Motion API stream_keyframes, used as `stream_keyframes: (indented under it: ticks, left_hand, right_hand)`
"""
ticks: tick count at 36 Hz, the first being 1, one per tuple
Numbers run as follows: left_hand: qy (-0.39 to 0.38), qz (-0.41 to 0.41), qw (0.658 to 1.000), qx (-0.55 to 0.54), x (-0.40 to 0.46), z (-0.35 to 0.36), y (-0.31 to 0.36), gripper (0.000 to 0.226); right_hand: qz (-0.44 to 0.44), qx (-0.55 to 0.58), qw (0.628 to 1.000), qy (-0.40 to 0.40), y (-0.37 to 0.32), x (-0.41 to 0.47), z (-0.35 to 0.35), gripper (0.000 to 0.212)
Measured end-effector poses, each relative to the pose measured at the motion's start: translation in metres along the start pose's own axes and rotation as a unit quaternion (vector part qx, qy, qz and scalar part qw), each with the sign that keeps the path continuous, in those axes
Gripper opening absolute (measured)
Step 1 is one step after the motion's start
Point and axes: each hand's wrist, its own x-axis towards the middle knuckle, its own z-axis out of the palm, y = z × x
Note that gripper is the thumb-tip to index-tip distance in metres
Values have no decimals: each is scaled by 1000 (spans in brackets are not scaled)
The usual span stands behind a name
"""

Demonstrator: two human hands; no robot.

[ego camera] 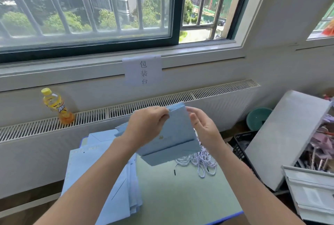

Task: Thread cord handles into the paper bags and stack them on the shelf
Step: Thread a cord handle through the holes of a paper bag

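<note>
**Here, a flat blue bag held up over the table**

Here the paper bag (178,134) is pale blue, folded flat, with a creased bottom flap and a small gold mark on its face. It is held in the air above the green table (180,194), long axis tilted, mouth edge toward the window, folded bottom toward the person. The left hand (146,127) pinches the bag's top edge between thumb and fingers. The right hand (204,125) sits at the bag's right edge, fingers loosely curved; whether it grips anything I cannot tell. White twisted cords (200,161) lie heaped under the bag, and more flat bags (108,176) are stacked to the left. A paper sign (142,71) below the sill reads 包装台. The yellow bottle (57,105) carries lettering too blurred to read.
</note>
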Motion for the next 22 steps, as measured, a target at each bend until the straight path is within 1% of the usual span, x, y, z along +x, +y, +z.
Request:
stream_keyframes:
  ticks: [4,7,9,10,14,17,19,22]
  left_hand:
    - [-59,-109,990,-67,-2,3,5,9]
    - [-88,-181,973,-117,-13,9,6,11]
    - [-111,-229,957,-138,-23,13,4,12]
    - [-123,-249,950,-143,-29,15,2,12]
    - [-160,-309,929,-129,-56,22,-7,14]
    - [-169,-371,905,-126,-77,28,-16,23]
    - [-164,-404,890,-136,-88,29,-21,31]
    - [-151,-443,872,-147,-100,31,-25,34]
  right_hand:
    - [-3,0,1000,-2,20,2,5,24]
    - [10,-14,1000,-16,36,3,16,28]
    - [21,-30,998,-55,47,4,26,31]
    - [23,-47,996,-78,55,4,32,35]
    - [19,-193,971,-141,92,3,43,42]
    - [55,-254,954,-149,116,-5,41,43]
    - [75,-271,950,-137,134,-11,38,39]
    - [118,-302,936,-138,160,-20,31,33]
